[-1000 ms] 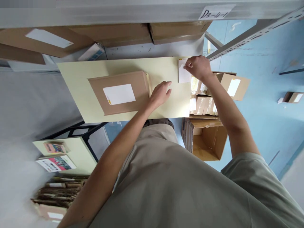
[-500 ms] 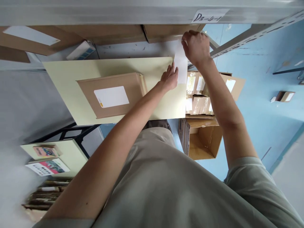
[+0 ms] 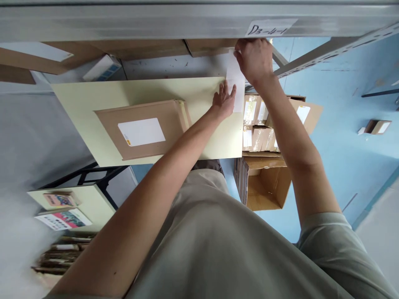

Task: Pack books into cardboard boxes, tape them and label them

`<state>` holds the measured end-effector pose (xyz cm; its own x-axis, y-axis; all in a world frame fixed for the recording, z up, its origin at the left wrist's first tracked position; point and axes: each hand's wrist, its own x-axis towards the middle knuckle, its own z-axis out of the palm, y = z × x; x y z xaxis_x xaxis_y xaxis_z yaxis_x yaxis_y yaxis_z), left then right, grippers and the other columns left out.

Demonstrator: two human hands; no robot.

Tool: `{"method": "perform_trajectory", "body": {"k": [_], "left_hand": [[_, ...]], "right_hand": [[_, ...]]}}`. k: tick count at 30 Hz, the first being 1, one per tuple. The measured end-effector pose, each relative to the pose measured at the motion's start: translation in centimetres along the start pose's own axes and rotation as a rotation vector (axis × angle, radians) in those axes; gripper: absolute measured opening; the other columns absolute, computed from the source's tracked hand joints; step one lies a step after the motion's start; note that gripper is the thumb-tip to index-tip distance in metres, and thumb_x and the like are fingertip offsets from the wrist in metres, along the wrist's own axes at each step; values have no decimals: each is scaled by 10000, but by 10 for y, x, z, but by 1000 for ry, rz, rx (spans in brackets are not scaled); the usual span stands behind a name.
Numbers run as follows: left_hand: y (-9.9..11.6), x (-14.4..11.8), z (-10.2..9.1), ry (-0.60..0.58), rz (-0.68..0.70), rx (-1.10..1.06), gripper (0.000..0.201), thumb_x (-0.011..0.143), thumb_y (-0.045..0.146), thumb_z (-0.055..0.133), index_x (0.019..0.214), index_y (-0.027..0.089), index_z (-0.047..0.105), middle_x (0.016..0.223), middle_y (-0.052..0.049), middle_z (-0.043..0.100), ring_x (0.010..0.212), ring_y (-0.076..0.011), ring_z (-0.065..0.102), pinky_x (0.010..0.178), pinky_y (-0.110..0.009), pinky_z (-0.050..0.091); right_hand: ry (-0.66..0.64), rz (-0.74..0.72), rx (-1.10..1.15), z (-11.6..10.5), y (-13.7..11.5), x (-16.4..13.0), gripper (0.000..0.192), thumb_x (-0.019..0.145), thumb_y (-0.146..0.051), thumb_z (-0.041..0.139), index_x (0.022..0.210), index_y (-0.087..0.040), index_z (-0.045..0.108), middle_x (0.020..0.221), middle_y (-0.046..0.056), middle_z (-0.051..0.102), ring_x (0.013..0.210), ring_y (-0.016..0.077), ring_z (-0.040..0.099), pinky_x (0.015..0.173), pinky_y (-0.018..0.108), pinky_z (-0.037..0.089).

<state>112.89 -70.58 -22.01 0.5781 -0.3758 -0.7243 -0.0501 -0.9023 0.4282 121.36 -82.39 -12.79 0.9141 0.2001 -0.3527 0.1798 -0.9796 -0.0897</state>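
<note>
1. Label sheet (image 3: 234,79) — pinched at its top edge by right hand (image 3: 254,60), raised above table (image 3: 93,108) corner.
2. Left hand (image 3: 224,99) — open, fingertips on sheet's lower part.
3. Parcel (image 3: 141,128) already bears a label; sheet appears not yet applied.

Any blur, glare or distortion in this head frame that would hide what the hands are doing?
Head view: light is soft and even, with no hard shadows. The right hand and the white slip it pinches read clearly, as does the left hand on the pale board. The slip's face is washed out, and so is the label on the brown parcel. The lower left corner is smeared, and the shelf beam bows from wide-angle distortion.
</note>
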Motion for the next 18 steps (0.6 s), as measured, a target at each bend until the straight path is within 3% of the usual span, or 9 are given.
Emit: {"method": "perform_trajectory", "body": {"k": [4,7,11,18], "left_hand": [[6,1,-2,-21,-64,-1,1254,1014,789,769,1974,277,146,2059,-109,-14,1894,-503,-54,1518,-693,145],[8,10,3,-25,-68,-8,1311,958,836,805,1972,302,168,2059,-104,4,1886,-530,-75,1504,-737,114],[10,14,4,-28,-86,-17,1345,930,843,831,1969,272,194,2058,-115,11,1881,-535,-108,1507,-739,73],[11,-5,6,42,-101,-74,1157,1043,740,754,1947,205,268,2060,-93,-5,1900,-448,-49,1531,-654,139]], "right_hand": [[-34,38,-8,-1,1,4,412,1267,-298,488,1535,-205,788,1540,152,829,1440,351,772,1250,541,597],[-13,14,5,-2,5,7,455,1247,-251,483,1585,-128,762,1655,186,753,1563,400,689,1311,578,543],[5,-21,44,-3,11,9,459,1241,-203,487,1546,-9,769,1643,265,737,1624,484,637,1321,634,500],[-5,-12,42,4,9,8,392,1260,-249,533,1505,-65,778,1572,262,784,1520,441,728,1262,648,565]]}}
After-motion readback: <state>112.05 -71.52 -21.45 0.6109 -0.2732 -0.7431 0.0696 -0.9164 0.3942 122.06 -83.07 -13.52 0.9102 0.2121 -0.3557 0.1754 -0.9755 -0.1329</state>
